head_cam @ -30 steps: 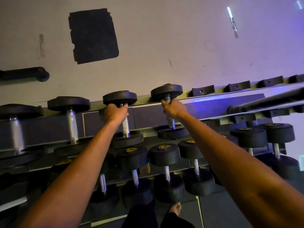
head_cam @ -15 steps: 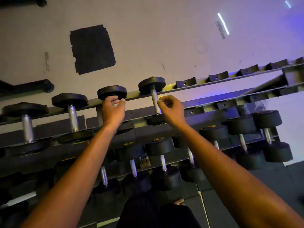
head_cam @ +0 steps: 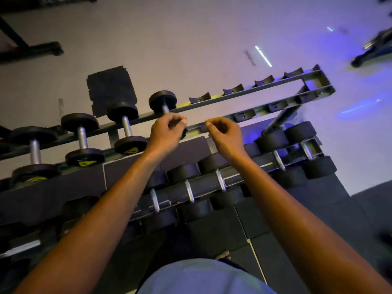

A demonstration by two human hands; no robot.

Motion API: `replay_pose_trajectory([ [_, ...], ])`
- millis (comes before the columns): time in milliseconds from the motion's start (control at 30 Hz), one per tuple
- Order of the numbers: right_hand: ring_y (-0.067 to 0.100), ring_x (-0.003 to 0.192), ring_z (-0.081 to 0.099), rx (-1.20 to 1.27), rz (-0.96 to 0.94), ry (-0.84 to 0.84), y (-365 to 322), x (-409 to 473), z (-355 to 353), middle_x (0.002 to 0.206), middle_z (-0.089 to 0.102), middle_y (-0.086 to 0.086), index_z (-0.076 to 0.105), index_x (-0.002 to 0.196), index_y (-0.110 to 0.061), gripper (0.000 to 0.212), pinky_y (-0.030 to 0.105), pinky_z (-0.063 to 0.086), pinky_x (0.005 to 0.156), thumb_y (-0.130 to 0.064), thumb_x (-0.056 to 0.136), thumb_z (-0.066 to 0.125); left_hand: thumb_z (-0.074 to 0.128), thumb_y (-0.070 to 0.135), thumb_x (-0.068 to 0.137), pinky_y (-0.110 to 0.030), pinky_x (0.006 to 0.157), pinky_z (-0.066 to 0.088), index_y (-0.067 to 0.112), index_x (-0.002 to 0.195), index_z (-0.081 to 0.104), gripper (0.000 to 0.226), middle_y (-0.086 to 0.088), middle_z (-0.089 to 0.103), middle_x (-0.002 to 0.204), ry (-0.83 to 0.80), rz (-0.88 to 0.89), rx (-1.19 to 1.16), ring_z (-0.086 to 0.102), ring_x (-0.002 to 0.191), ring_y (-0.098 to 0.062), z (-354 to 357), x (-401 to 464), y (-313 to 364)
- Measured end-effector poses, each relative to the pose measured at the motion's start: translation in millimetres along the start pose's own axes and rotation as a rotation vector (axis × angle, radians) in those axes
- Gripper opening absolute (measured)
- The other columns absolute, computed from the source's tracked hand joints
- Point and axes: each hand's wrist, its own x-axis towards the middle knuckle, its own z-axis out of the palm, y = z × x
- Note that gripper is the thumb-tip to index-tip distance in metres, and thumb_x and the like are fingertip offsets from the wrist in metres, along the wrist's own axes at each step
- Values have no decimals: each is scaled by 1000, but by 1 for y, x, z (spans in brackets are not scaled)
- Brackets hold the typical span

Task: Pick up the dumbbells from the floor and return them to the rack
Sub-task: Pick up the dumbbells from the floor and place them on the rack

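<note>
Top rack (head_cam: 265,90) cradles right of dumbbells (head_cam: 127,126) vacant; left filled.

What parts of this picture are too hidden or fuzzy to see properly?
All in the head view:
- Near end of the fourth dumbbell on the top rail: hidden behind the left hand.
- Lower dumbbells: partly covered by both forearms, and dark.
- Right hand: fingers loosely curled, holding nothing visible; its palm side faces away.
- Equipment at the top right: blurred and cut by the edge.
- Floor at the person's feet: hidden by the shirt.
</note>
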Motion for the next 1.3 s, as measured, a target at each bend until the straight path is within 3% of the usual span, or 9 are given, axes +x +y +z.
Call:
replay_pose_trajectory([
  [100, 15, 93, 77, 2, -22, 74, -3, -37, -46, 96, 81, -1, 79, 106, -14, 17, 38, 64, 90, -27, 98, 73, 66, 38, 97, -39, 94, 61, 29, 102, 75, 14, 11, 75, 96, -54, 89, 33, 71, 95, -9, 32, -32, 23],
  [200, 17, 87, 77, 15, -6, 174, -1, -76, -90, 91, 80, 0, 79, 103, -13, 15, 39, 65, 87, -26, 98, 73, 66, 33, 98, -23, 89, 59, 25, 98, 75, 11, 10, 76, 92, -138, 167, 72, 70, 88, -5, 66, -61, 46],
  [333, 7, 84, 74, 47, 20, 336, 5, -132, -146, 91, 80, -3, 79, 105, -13, 14, 25, 61, 79, -24, 99, 73, 67, 36, 95, -42, 90, 61, 24, 98, 75, 15, 6, 77, 91, -311, 258, 103, 73, 89, -16, 117, -89, 75],
  [433, 1, 82, 72, 60, 54, 503, 7, -172, -180, 92, 80, -3, 80, 103, -10, 11, 13, 53, 74, -16, 98, 73, 68, 30, 94, -45, 89, 60, 18, 95, 77, 14, 0, 78, 88, -450, 347, 123, 74, 88, -21, 159, -110, 99],
  [600, 5, 79, 71, 59, 126, 814, 11, -239, -218, 87, 80, -5, 80, 93, -21, 6, 24, 56, 75, -22, 95, 74, 68, 34, 91, -40, 81, 59, 21, 93, 77, 16, 3, 77, 84, -766, 538, 189, 72, 81, -14, 225, -145, 132],
  [800, 15, 79, 72, 70, 187, 1172, 9, -326, -221, 87, 80, 0, 80, 90, -20, 7, 46, 61, 86, -18, 92, 73, 67, 34, 92, -34, 76, 56, 24, 88, 74, 13, 6, 75, 81, -1121, 688, 186, 70, 80, -14, 268, -205, 146],
  [900, 14, 79, 72, 75, 234, 1349, 9, -368, -211, 86, 80, -1, 80, 91, -18, 6, 43, 62, 87, -19, 94, 75, 65, 38, 91, -44, 87, 59, 25, 87, 73, 16, 5, 76, 82, -1297, 731, 167, 73, 86, -20, 276, -240, 143],
  [1067, 11, 75, 68, 91, 300, 1587, 11, -428, -187, 83, 78, 3, 81, 93, -13, 7, 44, 61, 84, -17, 95, 75, 61, 44, 90, -50, 85, 60, 24, 85, 72, 23, 4, 76, 81, -1530, 767, 136, 74, 83, -23, 283, -295, 127],
  [1300, 5, 72, 68, 131, 351, 1807, 18, -494, -174, 78, 76, -8, 81, 91, -14, 5, 26, 58, 78, -18, 93, 77, 66, 25, 99, -31, 75, 56, 23, 91, 72, 10, -1, 78, 87, -1711, 798, 189, 74, 84, -19, 298, -369, 110],
])
